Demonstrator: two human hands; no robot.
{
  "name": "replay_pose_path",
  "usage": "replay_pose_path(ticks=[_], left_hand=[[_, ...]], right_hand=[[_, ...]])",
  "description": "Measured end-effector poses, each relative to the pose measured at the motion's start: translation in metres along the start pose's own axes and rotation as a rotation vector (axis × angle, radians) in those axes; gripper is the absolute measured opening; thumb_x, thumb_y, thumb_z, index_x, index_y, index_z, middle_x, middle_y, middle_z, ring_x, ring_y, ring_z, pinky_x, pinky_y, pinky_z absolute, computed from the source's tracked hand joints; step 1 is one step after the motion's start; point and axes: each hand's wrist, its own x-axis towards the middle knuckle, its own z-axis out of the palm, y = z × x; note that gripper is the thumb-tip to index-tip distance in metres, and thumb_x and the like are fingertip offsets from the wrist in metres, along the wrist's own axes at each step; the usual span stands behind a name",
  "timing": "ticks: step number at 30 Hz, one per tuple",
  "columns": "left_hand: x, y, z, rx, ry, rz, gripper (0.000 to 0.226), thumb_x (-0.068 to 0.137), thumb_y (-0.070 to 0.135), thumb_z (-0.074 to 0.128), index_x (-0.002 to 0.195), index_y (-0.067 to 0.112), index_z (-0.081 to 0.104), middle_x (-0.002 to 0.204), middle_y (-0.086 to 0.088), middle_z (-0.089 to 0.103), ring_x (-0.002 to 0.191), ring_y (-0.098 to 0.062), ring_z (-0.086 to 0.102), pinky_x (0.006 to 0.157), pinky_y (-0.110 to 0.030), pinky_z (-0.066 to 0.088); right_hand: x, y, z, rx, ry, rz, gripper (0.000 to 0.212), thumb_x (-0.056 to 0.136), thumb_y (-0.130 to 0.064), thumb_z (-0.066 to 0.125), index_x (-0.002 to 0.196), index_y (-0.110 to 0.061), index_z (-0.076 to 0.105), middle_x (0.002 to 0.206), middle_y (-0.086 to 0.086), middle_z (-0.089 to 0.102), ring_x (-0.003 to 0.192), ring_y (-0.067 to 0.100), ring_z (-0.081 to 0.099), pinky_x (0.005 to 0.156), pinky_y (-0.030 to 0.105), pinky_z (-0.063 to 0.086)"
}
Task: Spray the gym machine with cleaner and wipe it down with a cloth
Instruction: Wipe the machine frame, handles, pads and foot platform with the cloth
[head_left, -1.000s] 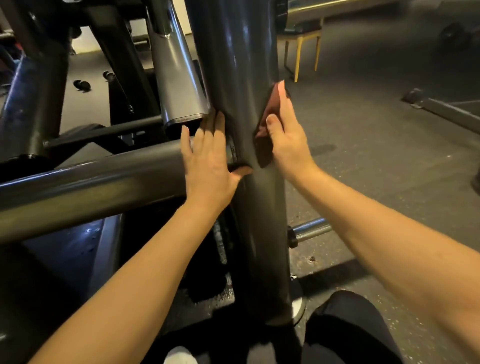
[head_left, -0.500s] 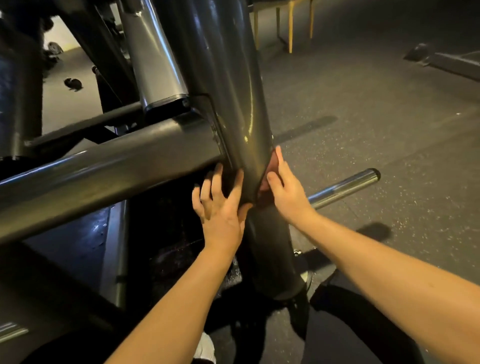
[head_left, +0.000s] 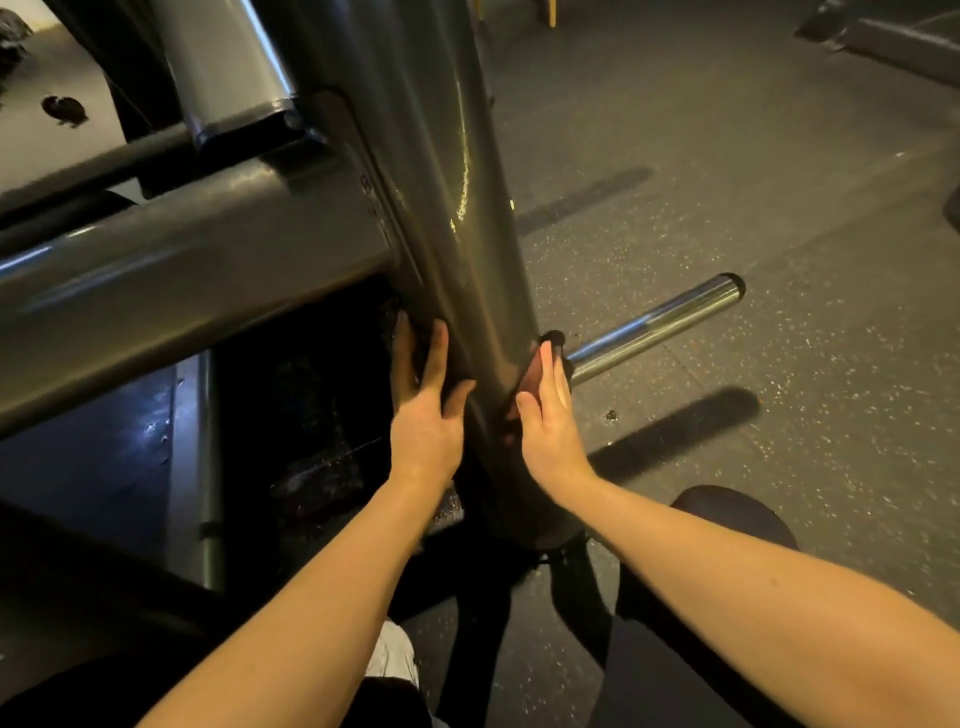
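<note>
Lower on post (head_left: 457, 182), left hand (head_left: 426, 421) flat, right hand (head_left: 550, 426) flat pressing cloth (head_left: 530, 382), chrome peg (head_left: 660, 325) behind

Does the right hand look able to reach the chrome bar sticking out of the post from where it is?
Probably yes. The right hand presses the cloth on the right side of the post, and the chrome bar juts out just beyond it with nothing between.

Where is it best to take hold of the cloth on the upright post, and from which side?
Take the cloth by its reddish edge beside the right hand, coming from the right of the upright post. There it lies flat on the curved tube and the edge looks free to pinch.
</note>
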Motion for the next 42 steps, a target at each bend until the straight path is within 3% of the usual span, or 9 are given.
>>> replay_pose_path(ticks=[4,8,14,17,22,27,33,37,42], left_hand=[[0.002,-0.009,-0.001,-0.014,0.009,0.029,0.096,0.098,0.017,0.067,0.154,0.065,0.006,0.170,0.015,-0.010,0.159,-0.010,0.006,0.123,-0.049,0.034],[0.004,-0.021,0.000,-0.011,0.024,0.090,0.090,0.097,0.015,0.069,0.161,0.049,0.014,0.172,-0.001,-0.003,0.159,-0.014,0.009,0.118,-0.054,0.040],[-0.001,-0.033,0.015,-0.029,0.020,0.050,0.096,0.096,0.036,0.072,0.161,0.048,0.002,0.172,0.004,-0.004,0.159,-0.021,0.012,0.111,-0.052,0.048],[-0.006,-0.032,0.024,-0.078,0.019,-0.033,0.105,0.090,0.043,0.077,0.162,0.045,0.000,0.172,0.009,-0.004,0.159,-0.017,0.014,0.112,-0.052,0.047],[-0.011,-0.030,0.028,-0.127,0.030,-0.044,0.102,0.092,0.040,0.076,0.162,0.045,0.002,0.172,0.009,-0.001,0.158,-0.019,0.017,0.113,-0.052,0.045],[-0.012,-0.031,0.035,-0.130,0.041,-0.050,0.098,0.093,0.047,0.071,0.162,0.043,0.003,0.172,0.006,-0.001,0.159,-0.020,0.014,0.116,-0.055,0.042],[-0.014,-0.035,0.039,-0.152,0.057,-0.025,0.095,0.094,0.046,0.070,0.163,0.038,0.005,0.172,0.005,0.000,0.159,-0.021,0.014,0.117,-0.054,0.041],[-0.022,-0.043,0.045,-0.134,-0.018,-0.125,0.107,0.091,0.027,0.078,0.161,0.047,0.000,0.171,0.015,0.001,0.159,-0.018,0.014,0.120,-0.054,0.036],[-0.040,-0.060,0.051,-0.100,-0.187,-0.367,0.106,0.092,0.022,0.076,0.155,0.060,0.000,0.169,0.009,0.026,0.148,-0.016,0.039,0.121,-0.047,0.037]], right_hand=[[0.011,-0.048,0.006,0.016,0.080,-0.203,0.065,0.108,-0.023,0.040,0.162,-0.039,0.008,0.173,-0.006,-0.004,0.159,0.012,-0.007,0.130,0.046,0.007],[0.013,-0.038,0.025,-0.001,0.199,-0.327,0.064,0.107,-0.020,0.043,0.165,-0.023,0.015,0.174,0.004,-0.003,0.160,0.023,-0.006,0.128,0.056,0.009],[-0.049,0.065,0.071,-0.048,0.241,0.133,0.083,0.105,-0.009,0.049,0.159,-0.045,-0.001,0.173,-0.003,-0.014,0.159,0.021,-0.011,0.130,0.046,0.007],[-0.055,0.104,0.055,0.087,0.198,0.366,0.071,0.108,-0.015,0.047,0.163,-0.035,0.006,0.173,-0.006,-0.001,0.159,0.016,-0.003,0.130,0.044,0.004],[-0.036,0.067,0.025,0.203,0.179,0.397,0.055,0.111,-0.023,0.041,0.163,-0.030,0.023,0.169,-0.006,0.026,0.155,0.011,0.022,0.125,0.026,0.017],[-0.027,0.073,0.027,0.238,0.196,0.460,0.049,0.112,-0.036,0.033,0.161,-0.037,0.030,0.157,0.001,0.047,0.145,0.019,0.041,0.122,0.036,0.030],[-0.033,0.120,0.032,0.505,0.350,1.041,0.042,0.111,-0.045,0.035,0.144,-0.025,0.051,0.138,0.009,0.055,0.129,0.031,0.050,0.115,0.041,0.038],[-0.025,0.085,0.043,0.796,0.516,1.050,0.048,0.112,-0.046,0.032,0.149,-0.019,0.047,0.149,0.004,0.052,0.135,0.029,0.052,0.116,0.047,0.040],[-0.015,-0.007,0.034,0.873,0.477,1.021,0.043,0.112,-0.030,0.039,0.153,-0.018,0.045,0.150,0.011,0.051,0.135,0.034,0.051,0.114,0.052,0.039]])
